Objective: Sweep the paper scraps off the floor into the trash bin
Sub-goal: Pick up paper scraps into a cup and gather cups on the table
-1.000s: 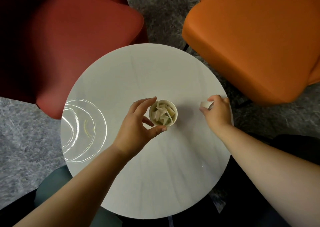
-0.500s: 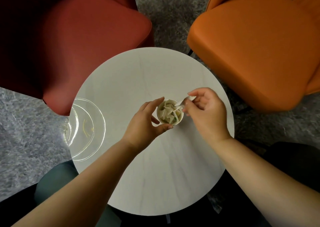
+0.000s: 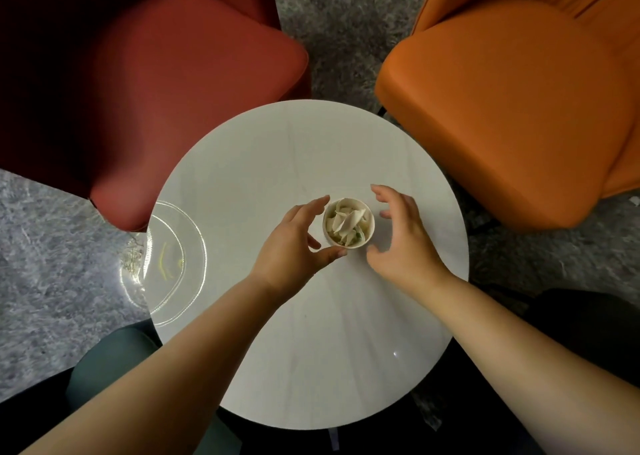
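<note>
- Left hand, thumb and curved fingers around the near-left side of a small paper cup, holds it at the rim.
- Right hand hovers just right of the cup, fingers spread and loosely bent, holding nothing and not touching it.
- Cup stands upright near the middle of the round white surface, filled with pale paper scraps.
- Clear plastic lid lies at the surface's left edge, partly overhanging it.
- Red chair stands beyond the surface on the left, an orange chair on the right, both on grey carpet.
</note>
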`<state>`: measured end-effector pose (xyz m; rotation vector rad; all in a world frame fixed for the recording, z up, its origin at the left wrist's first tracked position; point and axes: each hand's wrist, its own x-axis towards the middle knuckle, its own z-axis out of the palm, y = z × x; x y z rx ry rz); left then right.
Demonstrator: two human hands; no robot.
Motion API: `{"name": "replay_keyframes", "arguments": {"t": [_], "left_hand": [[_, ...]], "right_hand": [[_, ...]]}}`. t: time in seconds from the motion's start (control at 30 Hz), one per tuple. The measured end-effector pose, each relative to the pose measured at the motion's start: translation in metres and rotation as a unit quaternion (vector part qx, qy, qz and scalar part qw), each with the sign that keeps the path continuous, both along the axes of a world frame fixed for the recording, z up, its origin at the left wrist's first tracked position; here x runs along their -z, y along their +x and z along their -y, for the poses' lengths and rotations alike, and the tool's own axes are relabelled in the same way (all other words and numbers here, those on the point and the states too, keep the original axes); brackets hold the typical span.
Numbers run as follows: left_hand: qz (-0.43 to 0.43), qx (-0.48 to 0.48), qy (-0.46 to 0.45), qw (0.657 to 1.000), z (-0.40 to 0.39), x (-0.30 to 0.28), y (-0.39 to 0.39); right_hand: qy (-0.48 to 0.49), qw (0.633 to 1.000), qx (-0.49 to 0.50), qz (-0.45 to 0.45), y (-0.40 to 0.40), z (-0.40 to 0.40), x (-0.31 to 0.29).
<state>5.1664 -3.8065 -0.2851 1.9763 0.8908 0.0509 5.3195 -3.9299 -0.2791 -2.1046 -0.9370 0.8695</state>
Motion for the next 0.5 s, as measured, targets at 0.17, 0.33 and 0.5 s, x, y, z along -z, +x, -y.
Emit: {"name": "replay_keyframes", "arguments": {"t": [0.17,0.33,0.5], "left_hand": [[0.028,0.069,0.175,0.982,0.001,-0.021,-0.007],[0.004,0.165,0.315,0.935,0.004,-0.024,-0.007],[-0.051,0.191,0.316,0.928,0.006,-0.019,-0.006]], "right_hand": [[-0.009,0.999,-0.047,0.001,-0.008,-0.011,0.016],[0.019,0.999,-0.031,0.006,-0.013,-0.017,0.022],[0.020,1.000,-0.014,0.008,-0.016,-0.019,0.028]]}}
